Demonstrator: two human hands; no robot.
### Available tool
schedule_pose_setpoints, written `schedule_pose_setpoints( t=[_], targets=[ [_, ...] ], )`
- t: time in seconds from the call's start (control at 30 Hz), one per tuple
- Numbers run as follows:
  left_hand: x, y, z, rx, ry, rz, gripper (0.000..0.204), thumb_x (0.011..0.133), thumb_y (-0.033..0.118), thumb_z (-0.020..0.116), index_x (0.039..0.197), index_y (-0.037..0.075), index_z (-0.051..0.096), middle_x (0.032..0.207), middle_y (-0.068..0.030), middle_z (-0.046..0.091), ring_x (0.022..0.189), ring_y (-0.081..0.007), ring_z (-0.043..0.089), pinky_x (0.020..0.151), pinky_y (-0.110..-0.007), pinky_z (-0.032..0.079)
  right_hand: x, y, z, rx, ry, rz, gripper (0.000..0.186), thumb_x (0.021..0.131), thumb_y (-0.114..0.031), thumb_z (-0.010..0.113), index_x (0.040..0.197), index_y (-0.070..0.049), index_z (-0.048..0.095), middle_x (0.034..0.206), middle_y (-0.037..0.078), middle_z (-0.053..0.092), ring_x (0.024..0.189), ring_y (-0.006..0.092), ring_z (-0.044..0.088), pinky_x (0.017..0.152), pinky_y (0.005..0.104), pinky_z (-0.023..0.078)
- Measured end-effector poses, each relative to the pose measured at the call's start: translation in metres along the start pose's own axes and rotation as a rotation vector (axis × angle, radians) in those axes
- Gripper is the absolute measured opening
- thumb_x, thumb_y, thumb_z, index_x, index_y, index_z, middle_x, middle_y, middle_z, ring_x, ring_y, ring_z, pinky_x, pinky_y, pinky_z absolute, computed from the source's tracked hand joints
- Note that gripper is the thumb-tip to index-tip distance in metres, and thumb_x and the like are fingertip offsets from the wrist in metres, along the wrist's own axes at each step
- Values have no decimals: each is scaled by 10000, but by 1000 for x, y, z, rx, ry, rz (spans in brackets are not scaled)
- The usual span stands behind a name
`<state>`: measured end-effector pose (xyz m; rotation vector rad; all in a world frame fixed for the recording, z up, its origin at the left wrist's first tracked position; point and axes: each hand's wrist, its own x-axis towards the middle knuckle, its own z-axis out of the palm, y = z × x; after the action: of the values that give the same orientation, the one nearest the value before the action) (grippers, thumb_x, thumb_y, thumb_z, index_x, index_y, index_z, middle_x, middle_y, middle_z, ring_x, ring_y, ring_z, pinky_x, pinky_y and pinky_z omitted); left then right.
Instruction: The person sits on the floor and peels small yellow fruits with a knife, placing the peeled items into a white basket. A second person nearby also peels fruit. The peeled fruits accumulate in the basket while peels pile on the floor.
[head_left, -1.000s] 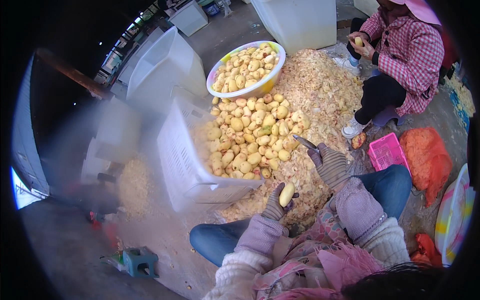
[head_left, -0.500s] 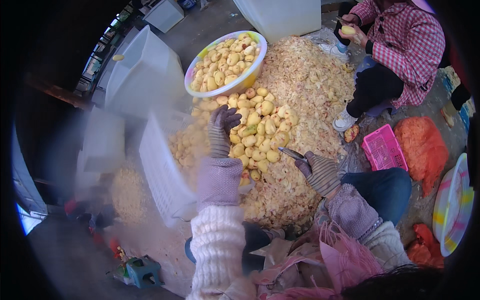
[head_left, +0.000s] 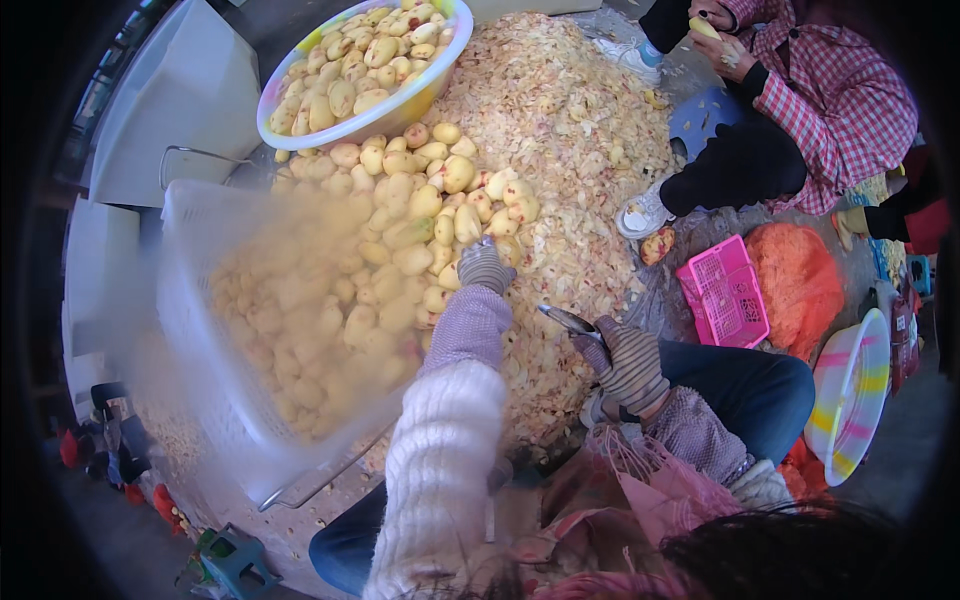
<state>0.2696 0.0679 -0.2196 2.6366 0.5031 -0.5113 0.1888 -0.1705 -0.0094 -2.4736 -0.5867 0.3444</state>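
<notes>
My left hand (head_left: 487, 266), in a striped grey glove, is at the right edge of a heap of peeled yellow potatoes (head_left: 457, 174). Its fingers close around a potato (head_left: 508, 249), partly hidden by the glove. A metal peeler (head_left: 568, 319) is gripped in my right hand (head_left: 628, 366), gloved the same way, with its tip pointing up and left over the peelings. Under and beyond both hands spreads a broad mound of thin potato peelings (head_left: 560, 110).
On the left stand a white perforated crate (head_left: 205, 335), blurred by a smear, and a large white tub (head_left: 175, 100). A colourful basin (head_left: 455, 55) of potatoes sits at the back. Right are a co-worker (head_left: 830, 130) holding a potato, a pink basket (head_left: 722, 290) and another basin (head_left: 848, 395).
The view has shifted. A potato in the air near the white tub is no longer seen. My left hand has gone from open above the heap down to a potato; my right hand keeps the peeler.
</notes>
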Motion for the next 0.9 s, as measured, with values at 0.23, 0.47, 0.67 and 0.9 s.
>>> schedule_pose_setpoints(
  t=[0.23,0.47,0.67,0.9],
  targets=[
    [-43,2,18,-1426,-186,37,854,757,415,750,1398,9,358,1277,-210,546,1182,-289,555,929,-363,503,-3,-1,-6,-62,94,-43,387,908,-414,585,855,-31,572,680,176,625,624,369,624,567,459,470],
    [-229,-1,-28,-2543,-414,121,779,773,447,738,1373,74,410,1258,-166,557,1091,-353,587,891,-500,526,-21,-15,-22,-191,28,-199,409,916,-447,556,839,-46,554,650,154,609,606,357,617,574,455,465],
    [-325,11,-76,-2489,-152,81,690,802,399,716,1333,50,448,1233,-149,571,1091,-307,585,917,-470,512,-50,-62,-39,-321,-324,-792,428,907,-464,543,872,-38,563,636,143,579,601,334,621,563,471,474],
    [-378,-7,-68,-2432,-134,59,705,790,386,713,1352,59,440,1265,-162,562,1134,-330,567,933,-503,500,-44,-78,-35,-385,-353,-788,411,927,-438,523,881,-31,564,657,156,614,580,339,625,514,464,484]
  ],
)
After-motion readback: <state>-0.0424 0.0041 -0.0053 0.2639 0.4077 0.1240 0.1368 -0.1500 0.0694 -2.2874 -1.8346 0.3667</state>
